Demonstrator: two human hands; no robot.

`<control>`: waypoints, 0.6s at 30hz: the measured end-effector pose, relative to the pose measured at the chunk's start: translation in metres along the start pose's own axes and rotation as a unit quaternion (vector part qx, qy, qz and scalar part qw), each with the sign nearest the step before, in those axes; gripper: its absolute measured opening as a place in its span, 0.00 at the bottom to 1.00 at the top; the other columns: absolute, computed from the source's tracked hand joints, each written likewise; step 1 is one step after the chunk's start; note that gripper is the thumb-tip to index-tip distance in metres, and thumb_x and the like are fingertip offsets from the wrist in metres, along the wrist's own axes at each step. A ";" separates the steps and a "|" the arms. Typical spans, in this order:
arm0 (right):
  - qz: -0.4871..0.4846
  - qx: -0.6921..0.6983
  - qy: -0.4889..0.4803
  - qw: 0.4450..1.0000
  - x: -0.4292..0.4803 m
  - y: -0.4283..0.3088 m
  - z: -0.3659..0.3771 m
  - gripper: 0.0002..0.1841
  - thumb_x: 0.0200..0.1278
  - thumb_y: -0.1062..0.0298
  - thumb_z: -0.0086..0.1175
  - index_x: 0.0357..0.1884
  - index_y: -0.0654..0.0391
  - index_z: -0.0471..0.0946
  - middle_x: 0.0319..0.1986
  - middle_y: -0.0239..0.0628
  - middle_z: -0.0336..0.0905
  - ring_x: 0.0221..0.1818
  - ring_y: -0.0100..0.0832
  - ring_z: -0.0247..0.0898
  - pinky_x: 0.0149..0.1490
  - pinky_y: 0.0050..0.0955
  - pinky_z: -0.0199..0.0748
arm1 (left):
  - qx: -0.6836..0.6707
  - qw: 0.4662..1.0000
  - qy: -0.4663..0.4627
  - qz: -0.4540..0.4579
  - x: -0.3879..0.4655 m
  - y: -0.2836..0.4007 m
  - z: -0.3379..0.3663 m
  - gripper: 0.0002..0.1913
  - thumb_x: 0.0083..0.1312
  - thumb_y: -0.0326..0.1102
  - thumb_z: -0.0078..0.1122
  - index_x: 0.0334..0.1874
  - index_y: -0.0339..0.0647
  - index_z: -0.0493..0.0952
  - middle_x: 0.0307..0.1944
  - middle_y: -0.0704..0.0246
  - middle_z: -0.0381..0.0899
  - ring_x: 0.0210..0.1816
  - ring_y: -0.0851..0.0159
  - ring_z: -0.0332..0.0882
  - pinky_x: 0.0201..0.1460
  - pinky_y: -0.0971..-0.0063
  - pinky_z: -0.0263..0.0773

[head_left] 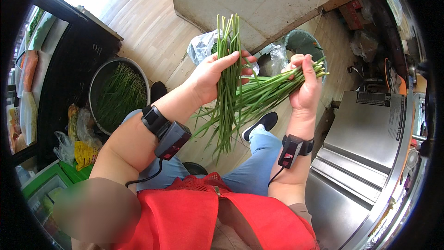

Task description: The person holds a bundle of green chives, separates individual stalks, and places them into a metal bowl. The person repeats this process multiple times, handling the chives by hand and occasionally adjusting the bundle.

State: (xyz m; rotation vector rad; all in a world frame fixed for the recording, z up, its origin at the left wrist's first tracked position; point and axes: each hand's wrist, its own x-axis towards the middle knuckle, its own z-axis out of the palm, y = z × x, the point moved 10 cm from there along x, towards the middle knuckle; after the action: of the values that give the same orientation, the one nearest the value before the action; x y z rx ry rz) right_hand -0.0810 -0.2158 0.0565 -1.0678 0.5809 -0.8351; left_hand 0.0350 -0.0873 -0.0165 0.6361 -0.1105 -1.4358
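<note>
My left hand (222,69) holds an upright bunch of green garlic chives (229,93), thumb across the front and fingers behind. Its pale cut ends point away from me and the leaf tips hang towards my lap. In my right hand (305,83) is a second bunch of chives (270,92), gripped near its pale stem ends, which stick out to the right. The leaves of this bunch run leftward and cross behind the first one. A large metal pot (148,92) on the floor to my left contains many more chives (119,93).
Beyond my hands, a plastic bag (201,47) and a green bucket (301,40) stand by a worn pale panel (242,0). Stainless steel cabinets (360,121) line the right. A yellow packet (86,154) and plastic bags lie at left above a green-framed glass-topped case (41,184).
</note>
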 end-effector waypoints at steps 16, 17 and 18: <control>0.090 -0.222 0.020 0.971 0.002 0.011 -0.031 0.06 0.56 0.72 0.61 0.34 0.62 0.78 0.17 0.28 0.70 0.18 0.21 0.65 0.26 0.20 0.65 | -0.141 0.989 -0.013 0.031 0.006 0.020 -0.014 0.12 0.68 0.38 0.52 0.48 0.40 0.71 0.38 0.69 0.76 0.36 0.69 0.74 0.35 0.77 0.73; 0.085 -0.263 0.009 0.961 0.001 0.012 -0.024 0.07 0.55 0.72 0.62 0.34 0.63 0.78 0.17 0.28 0.71 0.18 0.21 0.66 0.26 0.19 0.65 | -0.139 0.990 -0.016 0.025 0.006 0.019 -0.013 0.12 0.68 0.37 0.52 0.48 0.40 0.71 0.36 0.70 0.75 0.35 0.70 0.74 0.34 0.78 0.72; 0.087 -0.276 0.008 0.957 -0.001 0.014 -0.019 0.06 0.55 0.73 0.61 0.33 0.63 0.79 0.18 0.29 0.73 0.19 0.20 0.67 0.26 0.18 0.65 | -0.138 0.990 -0.019 0.020 0.006 0.018 -0.012 0.11 0.68 0.37 0.52 0.48 0.40 0.71 0.35 0.71 0.75 0.34 0.71 0.73 0.33 0.79 0.72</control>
State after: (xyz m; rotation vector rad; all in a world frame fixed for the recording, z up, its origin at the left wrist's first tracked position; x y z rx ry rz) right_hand -0.0920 -0.2219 0.0367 -1.4896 0.9409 -0.5352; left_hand 0.0569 -0.0887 -0.0194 0.3779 0.0447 -1.3942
